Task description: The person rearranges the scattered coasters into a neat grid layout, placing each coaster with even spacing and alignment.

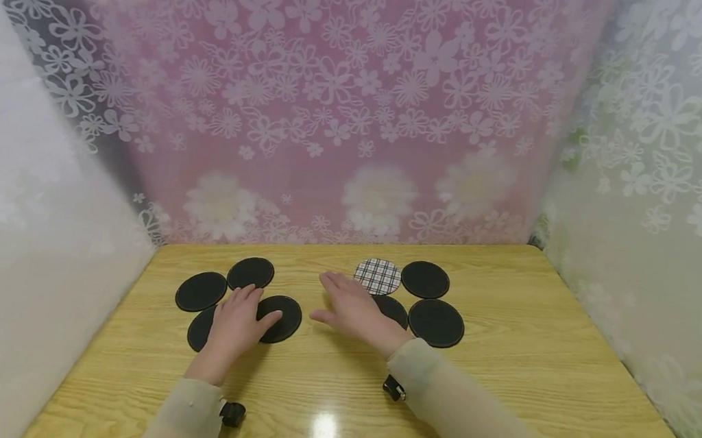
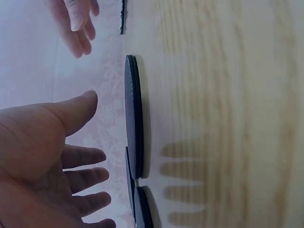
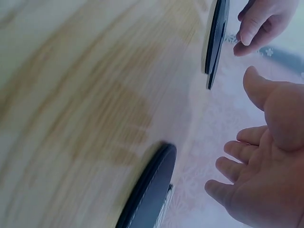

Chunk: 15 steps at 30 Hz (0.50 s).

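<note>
My left hand [image 1: 235, 328] hovers palm down with spread, straight fingers over a left group of round black coasters. Nearest its thumb lies one black coaster [image 1: 285, 324]; another coaster [image 1: 200, 331] is partly hidden behind the hand. In the left wrist view a gap shows between the fingers and the black coaster [image 2: 133, 118], whose edge looks layered. My right hand [image 1: 353, 308] is held above the table with fingers extended, holding nothing. It partly covers a black coaster [image 1: 395, 310] beside a white-and-black plaid coaster [image 1: 377, 276].
Two more black coasters [image 1: 425, 280] complete the right group; others [image 1: 250, 274] lie at the back left. The wood-grain table [image 1: 326, 375] meets a pink floral curtain [image 1: 335, 108] behind. Pale sheets [image 1: 29, 221] hang at both sides.
</note>
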Motion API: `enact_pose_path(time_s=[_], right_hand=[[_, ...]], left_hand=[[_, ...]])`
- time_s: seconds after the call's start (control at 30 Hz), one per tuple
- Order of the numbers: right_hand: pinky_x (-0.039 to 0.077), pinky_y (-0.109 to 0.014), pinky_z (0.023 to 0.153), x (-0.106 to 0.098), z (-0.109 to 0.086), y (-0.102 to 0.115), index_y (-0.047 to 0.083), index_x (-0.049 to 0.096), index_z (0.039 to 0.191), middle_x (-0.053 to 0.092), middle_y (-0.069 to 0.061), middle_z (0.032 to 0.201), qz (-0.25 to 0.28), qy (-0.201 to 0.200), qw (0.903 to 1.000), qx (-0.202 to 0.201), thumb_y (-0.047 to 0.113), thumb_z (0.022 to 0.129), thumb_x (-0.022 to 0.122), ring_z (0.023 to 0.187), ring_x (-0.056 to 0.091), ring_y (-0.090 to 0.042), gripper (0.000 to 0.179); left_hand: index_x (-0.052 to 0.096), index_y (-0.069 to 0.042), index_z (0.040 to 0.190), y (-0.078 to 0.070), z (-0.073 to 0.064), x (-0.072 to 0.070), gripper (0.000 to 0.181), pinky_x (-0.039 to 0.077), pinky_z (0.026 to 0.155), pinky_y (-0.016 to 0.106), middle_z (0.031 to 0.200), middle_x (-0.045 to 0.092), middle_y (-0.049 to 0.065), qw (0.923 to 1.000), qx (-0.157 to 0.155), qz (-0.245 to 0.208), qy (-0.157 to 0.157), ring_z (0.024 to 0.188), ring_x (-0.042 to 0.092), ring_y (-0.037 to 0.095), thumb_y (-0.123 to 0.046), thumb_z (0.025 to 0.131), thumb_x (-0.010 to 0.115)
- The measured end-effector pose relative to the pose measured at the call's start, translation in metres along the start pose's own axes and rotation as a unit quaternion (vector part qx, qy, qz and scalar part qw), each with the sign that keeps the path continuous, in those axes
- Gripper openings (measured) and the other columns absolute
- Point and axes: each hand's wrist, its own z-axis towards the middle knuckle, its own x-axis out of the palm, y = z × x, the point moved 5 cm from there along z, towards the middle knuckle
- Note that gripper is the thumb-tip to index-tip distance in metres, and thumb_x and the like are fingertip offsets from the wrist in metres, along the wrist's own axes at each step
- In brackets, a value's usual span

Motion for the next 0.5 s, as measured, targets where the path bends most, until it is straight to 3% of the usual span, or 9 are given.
enact_pose_path(time_s=[0.33,0.5], right_hand=[[0.031,-0.049,0.13,0.014,0.006,0.019,0.007,0.039,0.171,0.039,-0.014,0.175,0.002,0.024,0.9996,-0.014,0.05,0.105,0.075,0.162,0.036,-0.033,0.086],[0.035,-0.047,0.128,0.021,0.008,0.027,0.007,0.041,0.171,0.041,-0.012,0.174,0.007,0.04,0.9992,-0.003,0.051,0.104,0.077,0.161,0.038,-0.032,0.087]], left_hand=[[0.055,0.006,0.157,0.01,-0.007,-0.001,0.074,0.032,0.12,0.075,0.161,0.049,0.032,0.9999,-0.001,0.013,0.002,0.149,0.043,0.056,-0.041,0.106,0.077],[0.06,0.005,0.154,0.014,-0.009,0.0,0.07,0.038,0.115,0.074,0.155,0.052,0.033,0.9998,-0.006,0.018,0.004,0.142,0.046,0.06,-0.043,0.105,0.077]])
